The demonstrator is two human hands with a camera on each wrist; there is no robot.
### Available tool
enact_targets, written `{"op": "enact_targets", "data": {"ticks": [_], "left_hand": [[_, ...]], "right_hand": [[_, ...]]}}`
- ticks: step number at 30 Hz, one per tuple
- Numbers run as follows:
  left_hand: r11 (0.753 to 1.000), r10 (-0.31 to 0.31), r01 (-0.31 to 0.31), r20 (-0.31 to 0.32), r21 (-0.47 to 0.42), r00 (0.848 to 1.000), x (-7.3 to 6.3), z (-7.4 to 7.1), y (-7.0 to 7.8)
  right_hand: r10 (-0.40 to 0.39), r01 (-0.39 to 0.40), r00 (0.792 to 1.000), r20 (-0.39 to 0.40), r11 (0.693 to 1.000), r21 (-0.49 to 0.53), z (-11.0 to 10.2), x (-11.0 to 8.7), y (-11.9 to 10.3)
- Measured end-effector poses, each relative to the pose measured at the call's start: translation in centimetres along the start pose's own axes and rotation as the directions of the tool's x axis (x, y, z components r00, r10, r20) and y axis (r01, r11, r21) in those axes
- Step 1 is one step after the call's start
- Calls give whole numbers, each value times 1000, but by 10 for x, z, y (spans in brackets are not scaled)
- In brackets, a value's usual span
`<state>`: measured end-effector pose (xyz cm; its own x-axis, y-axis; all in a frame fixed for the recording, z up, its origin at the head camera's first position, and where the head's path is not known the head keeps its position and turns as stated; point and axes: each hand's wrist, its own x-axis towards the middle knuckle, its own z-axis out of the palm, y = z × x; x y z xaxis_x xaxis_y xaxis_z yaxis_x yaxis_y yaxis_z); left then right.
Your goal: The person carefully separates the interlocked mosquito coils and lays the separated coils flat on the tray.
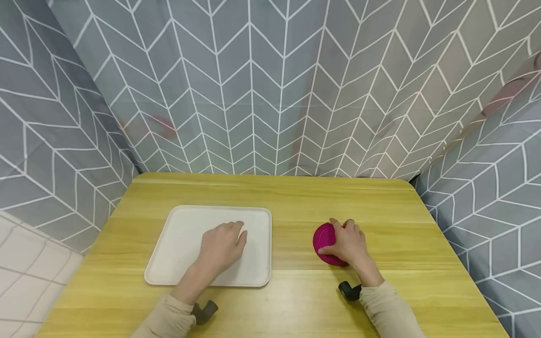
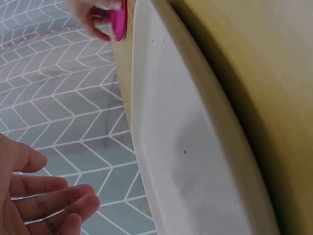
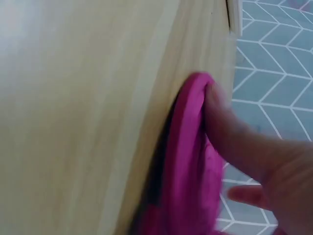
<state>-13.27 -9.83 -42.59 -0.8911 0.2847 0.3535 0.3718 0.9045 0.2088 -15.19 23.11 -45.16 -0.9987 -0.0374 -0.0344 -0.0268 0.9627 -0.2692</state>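
A round magenta disc (image 1: 324, 237) with concentric ridges, like a folded-flat silicone bowl, is at the right of the table. My right hand (image 1: 348, 241) grips it from above, thumb on the near rim and fingers over its far right side. In the right wrist view, the thumb presses the rim of the disc (image 3: 190, 171), which seems slightly tilted off the wood. Over the white tray (image 1: 186, 225) hangs my left hand (image 1: 223, 244), fingers loosely bent and holding nothing. The left wrist view shows that hand (image 2: 49, 196) apart from the tray surface (image 2: 161, 98).
The yellow wood-grain table (image 1: 291, 300) extends around the tray and disc. Grey curtains (image 1: 262, 94) with white chevron lines enclose its back and sides. Dark camera mounts (image 1: 350, 291) sit at both wrists, low over the table.
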Motion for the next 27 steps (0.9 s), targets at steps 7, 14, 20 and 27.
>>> {"op": "enact_targets", "data": {"ticks": [7,14,20,27], "left_hand": [[988,-24,35,75,-149,997,-1,4,14],[944,-53,102,161,-313,986,3,6,27],[684,-61,283,335,-672,940,10,10,37],[268,25,466,490,-843,871,16,10,48]], "right_hand": [[61,-35,995,-80,956,291,-8,2,16],[113,-136,990,79,694,707,-23,-3,14],[18,-154,987,160,411,899,-33,-6,-25],[6,-117,992,122,323,939,-31,-12,-60]]}}
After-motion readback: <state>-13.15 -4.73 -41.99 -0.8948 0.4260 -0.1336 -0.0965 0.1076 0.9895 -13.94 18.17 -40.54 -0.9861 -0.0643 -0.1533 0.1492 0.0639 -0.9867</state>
